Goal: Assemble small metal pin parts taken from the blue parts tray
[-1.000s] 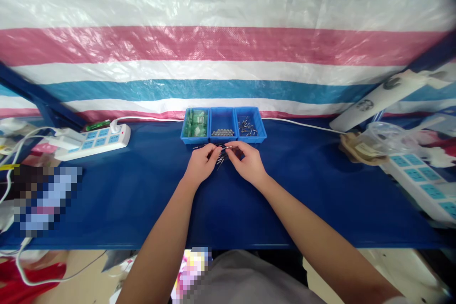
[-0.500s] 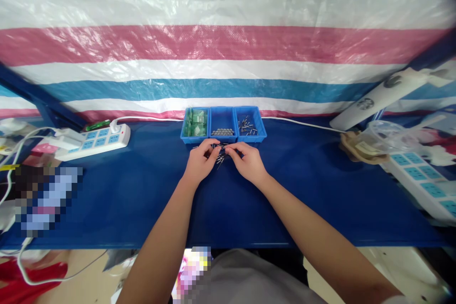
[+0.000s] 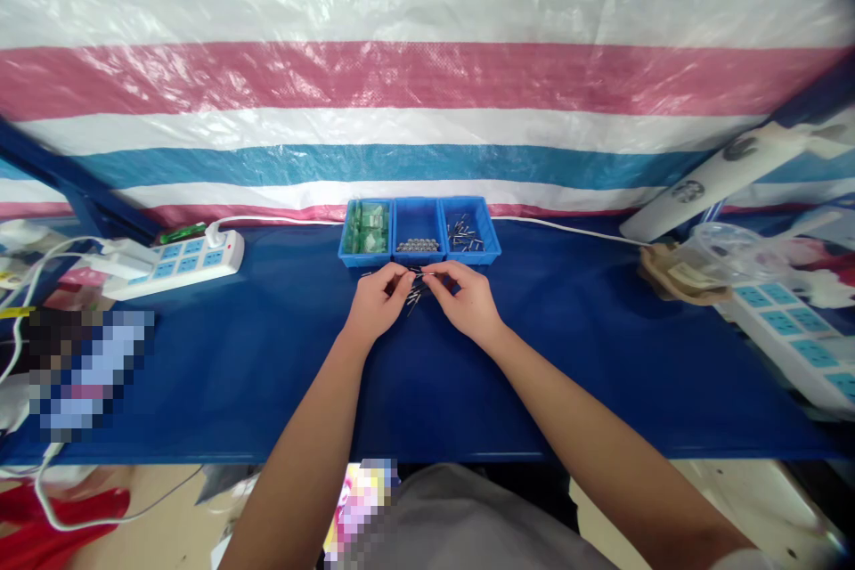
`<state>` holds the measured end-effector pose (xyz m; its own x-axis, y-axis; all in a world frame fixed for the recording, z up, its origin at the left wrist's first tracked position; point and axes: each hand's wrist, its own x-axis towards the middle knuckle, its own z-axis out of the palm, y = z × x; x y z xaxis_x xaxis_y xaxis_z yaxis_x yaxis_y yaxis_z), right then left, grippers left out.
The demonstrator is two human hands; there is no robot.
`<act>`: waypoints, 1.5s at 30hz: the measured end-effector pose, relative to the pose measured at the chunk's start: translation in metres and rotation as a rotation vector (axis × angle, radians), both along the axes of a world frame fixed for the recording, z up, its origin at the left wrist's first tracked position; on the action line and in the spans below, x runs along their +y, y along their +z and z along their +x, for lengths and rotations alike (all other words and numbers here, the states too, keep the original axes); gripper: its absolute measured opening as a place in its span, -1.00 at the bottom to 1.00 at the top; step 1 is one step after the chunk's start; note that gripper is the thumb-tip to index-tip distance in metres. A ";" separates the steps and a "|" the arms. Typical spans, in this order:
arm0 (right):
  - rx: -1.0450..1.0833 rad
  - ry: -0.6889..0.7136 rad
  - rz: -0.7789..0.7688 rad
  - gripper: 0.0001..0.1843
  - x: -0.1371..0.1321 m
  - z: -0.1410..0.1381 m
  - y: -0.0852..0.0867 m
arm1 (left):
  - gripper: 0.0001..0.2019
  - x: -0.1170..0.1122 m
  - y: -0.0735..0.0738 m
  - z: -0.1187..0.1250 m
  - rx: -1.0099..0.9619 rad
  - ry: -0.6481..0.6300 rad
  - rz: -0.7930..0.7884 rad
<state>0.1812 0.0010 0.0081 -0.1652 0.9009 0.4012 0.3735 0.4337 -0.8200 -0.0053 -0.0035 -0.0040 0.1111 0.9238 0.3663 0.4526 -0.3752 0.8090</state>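
Observation:
Close together over the table's far middle, both hands are closed in a pinch. My left hand (image 3: pixel 380 298) and my right hand (image 3: pixel 464 296) meet fingertip to fingertip at a small thin metal pin (image 3: pixel 420 273), its ends partly covered by the fingers. Just under the fingertips lies a loose pile of thin metal pins (image 3: pixel 414 296), silver and dark. Three joined blue bins stand right behind the hands. Green pieces fill the left bin (image 3: pixel 345 251), shiny round metal parts sit in the middle bin (image 3: pixel 418 218), and more loose pins are in the right bin (image 3: pixel 492 236).
A white power strip (image 3: pixel 191 264) with plugs lies at the left on the blue table (image 3: pixel 254 374). To the right are a leaning white tube (image 3: pixel 701 183), a clear plastic cup (image 3: pixel 725 249) and another power strip (image 3: pixel 794 334). A striped plastic sheet (image 3: pixel 427 76) hangs behind.
My right hand has shifted very slightly at the fingertips, and the pin between the hands sits a little differently. The camera view has tilted a touch; the bins and pile look the same.

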 end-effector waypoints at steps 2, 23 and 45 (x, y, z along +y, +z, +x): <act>-0.008 -0.005 -0.007 -0.78 0.000 0.000 0.000 | -0.76 0.000 0.000 0.000 -0.010 0.010 0.012; 0.037 -0.008 0.014 -0.81 0.000 -0.002 -0.002 | -0.72 0.002 -0.003 -0.001 -0.005 0.005 -0.045; 0.034 -0.007 0.034 -0.83 0.002 -0.001 -0.007 | -0.73 0.002 0.000 0.000 0.004 0.008 -0.022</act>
<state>0.1801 0.0025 0.0014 -0.1448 0.8879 0.4366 0.3490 0.4587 -0.8171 -0.0053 -0.0018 -0.0039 0.1046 0.9327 0.3451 0.4585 -0.3532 0.8155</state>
